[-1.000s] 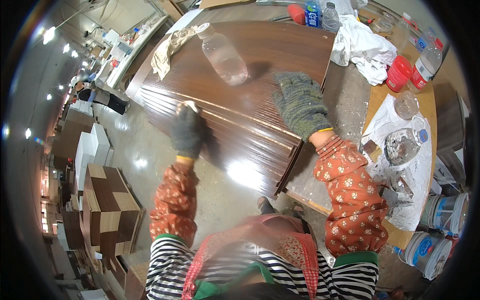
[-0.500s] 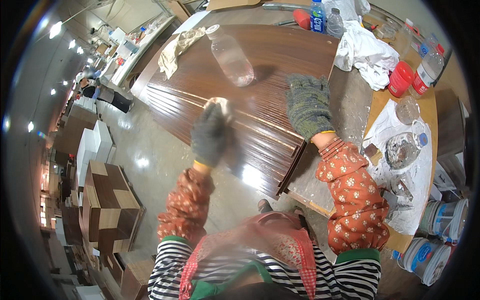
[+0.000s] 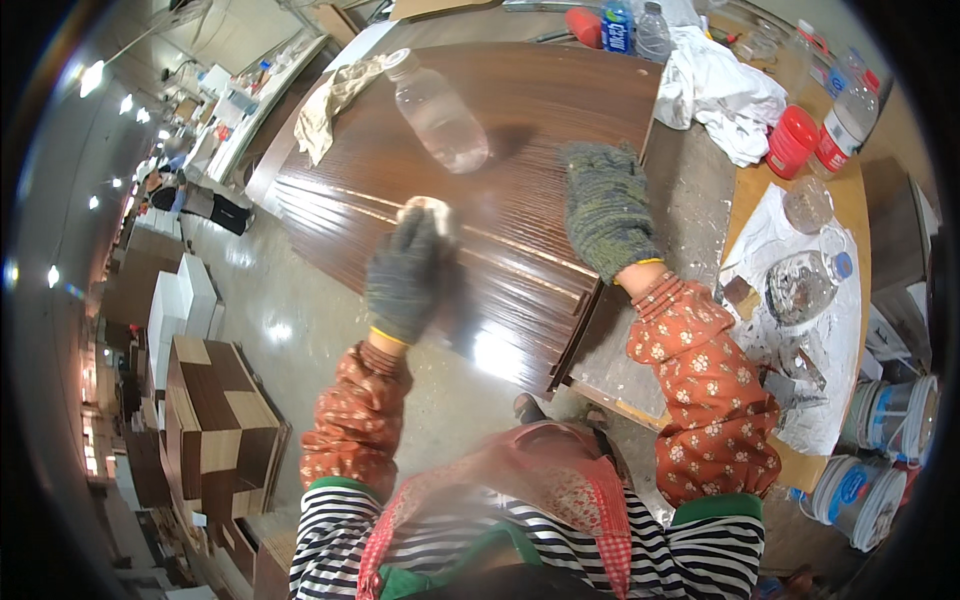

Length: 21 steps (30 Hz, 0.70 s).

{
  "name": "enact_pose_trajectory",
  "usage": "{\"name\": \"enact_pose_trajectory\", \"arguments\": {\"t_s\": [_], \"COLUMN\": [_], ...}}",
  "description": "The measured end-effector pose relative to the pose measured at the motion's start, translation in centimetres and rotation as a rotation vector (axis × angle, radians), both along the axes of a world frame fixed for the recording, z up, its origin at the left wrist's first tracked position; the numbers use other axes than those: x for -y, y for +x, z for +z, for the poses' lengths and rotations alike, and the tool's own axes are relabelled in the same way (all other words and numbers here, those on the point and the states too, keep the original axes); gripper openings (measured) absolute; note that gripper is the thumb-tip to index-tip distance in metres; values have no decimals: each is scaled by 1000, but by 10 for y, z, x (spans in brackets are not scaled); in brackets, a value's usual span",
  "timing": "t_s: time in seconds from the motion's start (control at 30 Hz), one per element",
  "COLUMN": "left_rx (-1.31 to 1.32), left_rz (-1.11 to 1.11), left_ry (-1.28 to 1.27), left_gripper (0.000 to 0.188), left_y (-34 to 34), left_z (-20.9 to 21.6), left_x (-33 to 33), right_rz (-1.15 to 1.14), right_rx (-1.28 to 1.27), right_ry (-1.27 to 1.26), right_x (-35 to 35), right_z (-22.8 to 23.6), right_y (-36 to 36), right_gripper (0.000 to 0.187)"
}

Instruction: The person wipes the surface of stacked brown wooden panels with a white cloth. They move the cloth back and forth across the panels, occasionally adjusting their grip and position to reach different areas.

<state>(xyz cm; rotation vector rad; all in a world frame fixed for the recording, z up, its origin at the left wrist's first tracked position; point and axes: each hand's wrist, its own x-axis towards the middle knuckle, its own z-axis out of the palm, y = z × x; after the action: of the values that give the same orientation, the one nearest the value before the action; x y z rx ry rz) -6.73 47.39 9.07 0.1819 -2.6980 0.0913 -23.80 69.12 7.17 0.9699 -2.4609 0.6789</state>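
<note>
My left hand (image 3: 405, 280), in a dark grey knit glove, is closed on a small white wiping cloth (image 3: 432, 206). The cloth presses on a glossy dark brown wooden panel (image 3: 540, 105), beside its pale lengthwise grooves. Toward the panel's right edge lies my right hand (image 3: 607, 208), gloved alike, its fingers stretched flat on the surface and holding nothing. A clear bottle (image 3: 440, 120) with a white cap, holding some liquid, lies farther up the panel. Left of it, a crumpled cream cloth (image 3: 335, 105) hangs over the far edge.
On the right, a bench carries a white rag (image 3: 705, 95), a red jar (image 3: 792, 142), plastic bottles and a stained white sheet (image 3: 800, 395). Buckets (image 3: 855, 500) stand at the lower right. Stacked boards (image 3: 225, 420) stand on the floor at left; another person (image 3: 200, 200) is far off.
The whole view has shifted slightly to the left. My left hand has moved a little rightward across the panel with the cloth. My right hand stays on the panel.
</note>
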Motion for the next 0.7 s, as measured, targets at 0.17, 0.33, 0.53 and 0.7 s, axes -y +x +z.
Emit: {"name": "enact_pose_trajectory", "arguments": {"t_s": [0.17,0.33,0.53,0.7], "left_rx": [27,-106,31,30], "left_rz": [-125,-519,-112,190], "left_ry": [-156,44,-82,-182], "left_gripper": [61,39,68,59], "left_y": [7,2,10,-11], "left_z": [-14,-17,-12,-4], "left_x": [-59,-124,-6,153], "right_rz": [19,45,75,49], "right_rx": [-31,-107,-134,-116], "right_ry": [-126,-86,-91,-55], "right_x": [0,0,-3,-4], "right_z": [1,0,0,3], "right_y": [2,1,0,3], "right_gripper": [41,36,32,30]}}
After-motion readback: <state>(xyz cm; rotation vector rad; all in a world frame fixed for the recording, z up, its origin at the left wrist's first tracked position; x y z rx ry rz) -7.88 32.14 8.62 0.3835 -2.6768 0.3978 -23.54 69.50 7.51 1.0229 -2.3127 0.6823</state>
